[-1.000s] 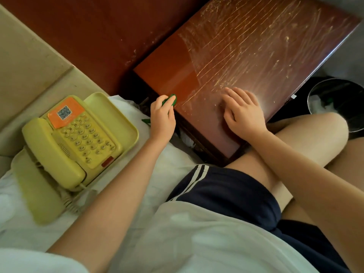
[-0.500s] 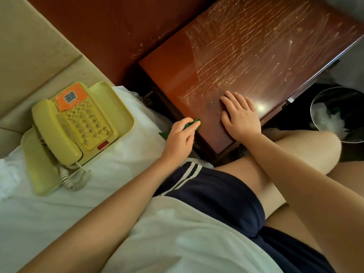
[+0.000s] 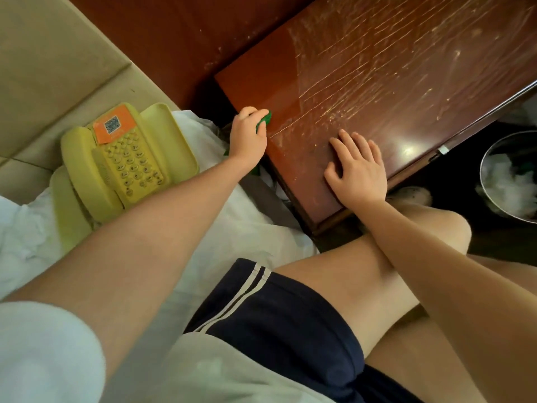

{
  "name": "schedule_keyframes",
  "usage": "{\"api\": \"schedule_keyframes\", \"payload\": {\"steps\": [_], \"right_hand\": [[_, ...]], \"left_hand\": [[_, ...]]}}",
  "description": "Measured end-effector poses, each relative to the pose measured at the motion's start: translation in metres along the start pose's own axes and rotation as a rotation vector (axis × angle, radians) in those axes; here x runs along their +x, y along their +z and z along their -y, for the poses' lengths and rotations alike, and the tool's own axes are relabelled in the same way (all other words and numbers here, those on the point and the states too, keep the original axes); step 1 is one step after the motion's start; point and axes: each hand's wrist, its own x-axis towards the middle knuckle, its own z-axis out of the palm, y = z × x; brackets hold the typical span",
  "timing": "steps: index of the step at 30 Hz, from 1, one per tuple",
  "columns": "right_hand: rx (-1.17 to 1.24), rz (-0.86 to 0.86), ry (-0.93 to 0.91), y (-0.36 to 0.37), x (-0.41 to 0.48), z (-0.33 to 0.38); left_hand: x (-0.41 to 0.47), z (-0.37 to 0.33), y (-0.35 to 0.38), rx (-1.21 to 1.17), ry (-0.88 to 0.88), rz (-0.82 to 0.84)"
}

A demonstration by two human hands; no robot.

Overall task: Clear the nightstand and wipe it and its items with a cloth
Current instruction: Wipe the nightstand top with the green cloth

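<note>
The dark red wooden nightstand [image 3: 392, 82] fills the upper right, its top streaked with pale scratches and smears. My left hand [image 3: 248, 135] grips a small green cloth [image 3: 263, 119] at the nightstand's left edge; most of the cloth is hidden under my fingers. My right hand [image 3: 357, 167] lies flat with fingers spread on the near corner of the top. A yellow telephone [image 3: 128, 161] with an orange sticker rests on the white bed sheet [image 3: 247, 225] to the left.
A padded beige headboard [image 3: 52, 59] rises at the upper left. A round metal bin [image 3: 511, 178] with white waste stands on the floor at the right. My bare legs and navy shorts [image 3: 279, 324] fill the lower middle.
My left hand slid with the green cloth along the nightstand's left edge toward me, then back away to the far part of that edge. My right hand stayed pressed on the top.
</note>
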Motion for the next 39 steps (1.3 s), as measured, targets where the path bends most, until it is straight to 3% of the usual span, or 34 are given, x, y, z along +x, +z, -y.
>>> {"api": "schedule_keyframes", "payload": {"steps": [8,15,21,24,29,33,39], "right_hand": [[0.017,-0.028,-0.001,0.001,-0.001,0.0],[-0.005,-0.055,-0.011,0.002,-0.001,0.002],[0.0,-0.071,0.009,0.003,-0.001,0.003],[-0.001,-0.058,0.004,0.001,-0.001,0.002],[-0.009,-0.034,-0.004,-0.001,-0.002,0.0],[-0.029,-0.023,-0.003,-0.001,-0.001,0.0],[-0.053,0.008,-0.006,-0.002,-0.001,0.002]], "left_hand": [[-0.023,0.008,0.005,-0.011,0.117,-0.02],[-0.089,0.005,0.012,-0.057,0.406,0.019],[-0.137,-0.005,0.013,-0.131,0.593,0.185],[-0.118,-0.002,0.002,-0.173,0.484,0.18],[-0.046,0.006,-0.015,-0.148,0.192,-0.01],[-0.006,0.018,-0.005,-0.063,0.147,-0.007],[-0.01,0.015,0.007,-0.019,0.253,-0.013]]}}
